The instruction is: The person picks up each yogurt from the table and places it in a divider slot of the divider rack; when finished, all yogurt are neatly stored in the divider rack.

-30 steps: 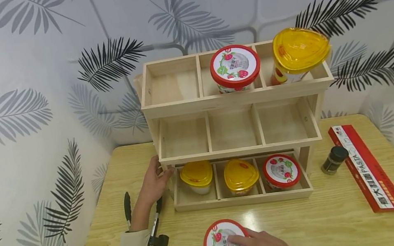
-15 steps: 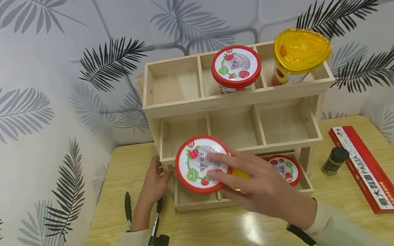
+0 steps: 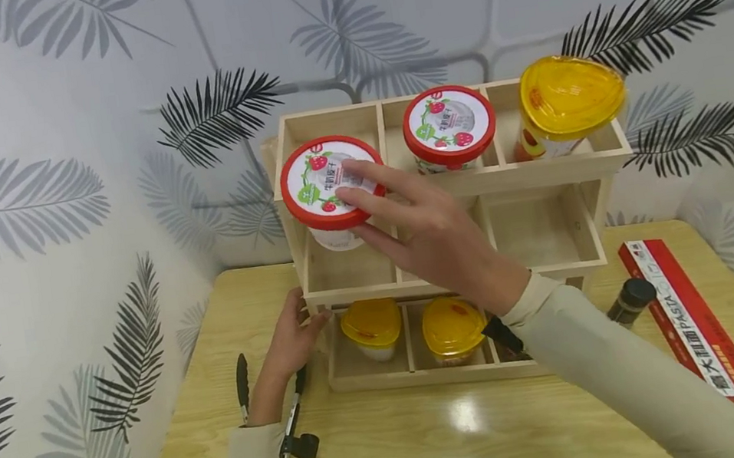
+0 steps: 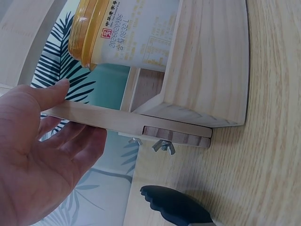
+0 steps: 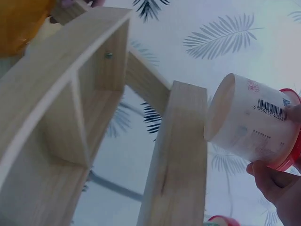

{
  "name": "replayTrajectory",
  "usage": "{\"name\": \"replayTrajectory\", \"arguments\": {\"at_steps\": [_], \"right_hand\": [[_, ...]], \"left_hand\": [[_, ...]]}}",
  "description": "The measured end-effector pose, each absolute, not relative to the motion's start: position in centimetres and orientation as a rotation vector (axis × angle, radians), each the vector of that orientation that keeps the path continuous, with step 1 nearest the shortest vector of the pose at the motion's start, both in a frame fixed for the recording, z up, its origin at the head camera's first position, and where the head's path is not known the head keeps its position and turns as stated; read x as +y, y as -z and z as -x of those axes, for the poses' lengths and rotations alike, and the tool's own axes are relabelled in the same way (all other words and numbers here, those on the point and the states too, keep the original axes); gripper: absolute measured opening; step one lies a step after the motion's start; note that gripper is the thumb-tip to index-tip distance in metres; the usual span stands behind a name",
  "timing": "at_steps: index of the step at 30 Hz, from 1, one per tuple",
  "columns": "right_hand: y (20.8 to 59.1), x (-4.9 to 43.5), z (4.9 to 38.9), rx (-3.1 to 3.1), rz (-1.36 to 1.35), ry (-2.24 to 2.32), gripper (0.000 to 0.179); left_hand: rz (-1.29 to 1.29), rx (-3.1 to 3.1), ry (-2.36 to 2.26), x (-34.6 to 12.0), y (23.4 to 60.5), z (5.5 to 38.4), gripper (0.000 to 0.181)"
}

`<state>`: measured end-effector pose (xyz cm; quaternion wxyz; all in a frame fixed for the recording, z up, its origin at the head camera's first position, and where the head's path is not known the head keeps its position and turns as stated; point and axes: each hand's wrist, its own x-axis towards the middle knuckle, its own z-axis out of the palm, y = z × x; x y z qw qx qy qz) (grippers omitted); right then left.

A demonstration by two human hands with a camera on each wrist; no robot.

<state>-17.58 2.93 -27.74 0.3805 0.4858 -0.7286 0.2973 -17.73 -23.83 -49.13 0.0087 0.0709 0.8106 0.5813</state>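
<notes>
My right hand (image 3: 437, 231) holds a white paper tub (image 3: 325, 176) by its red lid, which is printed with strawberries. The tub is up in front of the rack's top-left compartment, overlapping its front board. In the right wrist view the tub (image 5: 251, 120) is tilted in the picture, its base towards the top tier, thumb at the lid's edge. My left hand (image 3: 289, 340) grips the left side post (image 4: 106, 116) of the three-tier wooden rack (image 3: 457, 279), thumb on one side and fingers on the other. Another red-lidded tub (image 3: 449, 125) stands in the top middle compartment.
A yellow-lidded cup (image 3: 569, 98) fills the top right compartment. Below, the bottom tier holds two more yellow-lidded cups (image 3: 373, 325). Black-tipped tongs (image 3: 290, 417) lie by my left forearm. On the right are a black-capped jar (image 3: 630, 301) and a red pasta box (image 3: 692, 321).
My right hand has raised the red-lidded tub from low over the table, past the lower tiers, to the top tier's left end. The left hand keeps its grip on the post.
</notes>
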Motion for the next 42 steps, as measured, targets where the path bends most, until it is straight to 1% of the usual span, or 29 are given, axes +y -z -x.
{"name": "replayTrajectory", "arguments": {"at_steps": [5,9,15,20,29,35,42], "right_hand": [[26.5,2.0,18.2,-1.833,-1.196,-0.783,0.042],[26.0,1.4,19.0,-1.852,-1.108,-0.755,0.041],[25.8,0.4,20.4,-1.932,-0.993,-0.727,0.043],[26.1,-0.2,20.8,-1.973,-0.946,-0.702,0.042],[26.1,-0.5,21.0,-2.172,-0.869,-0.710,0.044],[27.4,-0.4,21.2,-2.270,-0.874,-0.665,0.044],[27.6,-0.5,20.8,-2.291,-0.857,-0.598,0.045]], "left_hand": [[-0.269,2.537,-1.815,-23.7,49.5,17.8,0.053],[-0.260,2.552,-1.797,-23.5,49.5,17.8,0.054],[-0.245,2.552,-1.788,-22.9,47.2,16.9,0.054],[-0.259,2.563,-1.744,-22.6,45.9,16.3,0.055],[-0.239,2.542,-1.808,-23.5,49.2,17.8,0.056],[-0.232,2.532,-1.816,-23.7,49.5,17.9,0.057],[-0.235,2.538,-1.819,-23.9,49.3,17.8,0.058]]}}
